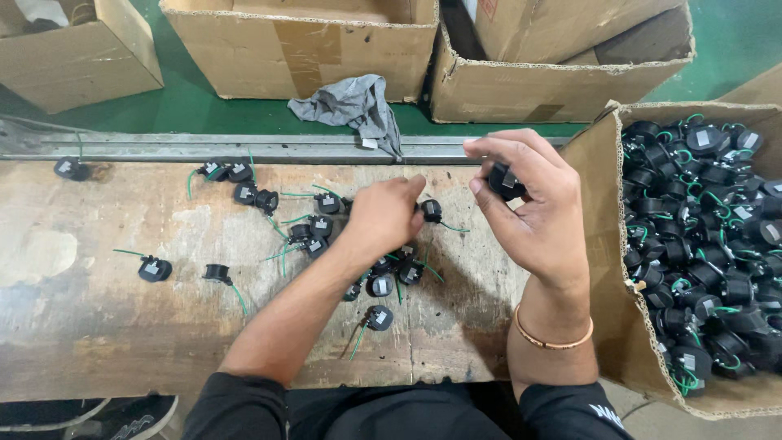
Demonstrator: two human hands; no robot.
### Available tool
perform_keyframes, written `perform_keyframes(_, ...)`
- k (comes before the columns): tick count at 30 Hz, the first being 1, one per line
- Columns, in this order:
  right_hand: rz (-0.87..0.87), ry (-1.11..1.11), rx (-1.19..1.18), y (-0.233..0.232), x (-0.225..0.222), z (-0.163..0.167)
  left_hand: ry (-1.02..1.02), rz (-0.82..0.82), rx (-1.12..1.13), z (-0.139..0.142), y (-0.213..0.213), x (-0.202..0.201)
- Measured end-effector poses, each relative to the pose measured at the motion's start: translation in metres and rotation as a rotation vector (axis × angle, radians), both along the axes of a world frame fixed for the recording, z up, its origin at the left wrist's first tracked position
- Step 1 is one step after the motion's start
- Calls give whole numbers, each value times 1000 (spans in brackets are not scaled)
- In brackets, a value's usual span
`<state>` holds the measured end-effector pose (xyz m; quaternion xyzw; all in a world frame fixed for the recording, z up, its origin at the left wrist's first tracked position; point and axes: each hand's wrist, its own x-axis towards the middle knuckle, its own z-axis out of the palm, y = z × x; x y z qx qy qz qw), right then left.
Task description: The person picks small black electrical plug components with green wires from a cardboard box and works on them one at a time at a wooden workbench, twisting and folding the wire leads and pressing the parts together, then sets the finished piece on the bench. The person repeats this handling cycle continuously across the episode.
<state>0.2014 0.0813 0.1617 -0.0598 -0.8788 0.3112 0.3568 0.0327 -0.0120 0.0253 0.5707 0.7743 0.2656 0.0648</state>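
Head view looks straight down on a worn wooden bench point(98, 326), its top scuffed and pale in patches, where the right hand point(538, 212) is raised with thumb and fingers pinched round one small black part point(505, 181), held up off the wood as if for a look at its face. The left hand point(387, 213) lies knuckles-up just beside that grip, fingers curled down onto a second part point(431, 210) whose thin green wire point(454, 229) trails out toward the right wrist; whether those fingers have truly closed on it I cannot tell. Under and behind the left hand sits a loose pile point(383, 281) of the same round, hard-looking plastic pieces, each with a pale label and a springy green lead, scattered flat so each can be picked singly. Just outside the right hand a torn cardboard box point(603, 269) stands brim-full of them, close for reaching. Beyond the grip, past a metal rail point(244, 147), a crumpled grey rag point(354, 104) lies on the green floor
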Motion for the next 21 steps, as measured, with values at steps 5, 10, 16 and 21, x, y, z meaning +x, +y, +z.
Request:
perform_keyframes(5, 131, -121, -29, 7, 1, -1, -162, 41, 592, 57, -34, -11)
perform_keyframes(10, 292, -177, 16, -1, -10, -15, -337, -112, 1026, 81, -43, 11)
perform_keyframes(16, 357, -257, -509, 1, -9, -31, -49, -310, 958, 86, -44, 6)
perform_keyframes(21, 305, -302, -466, 5, -9, -34, -231, -63, 1006, 77, -44, 9)
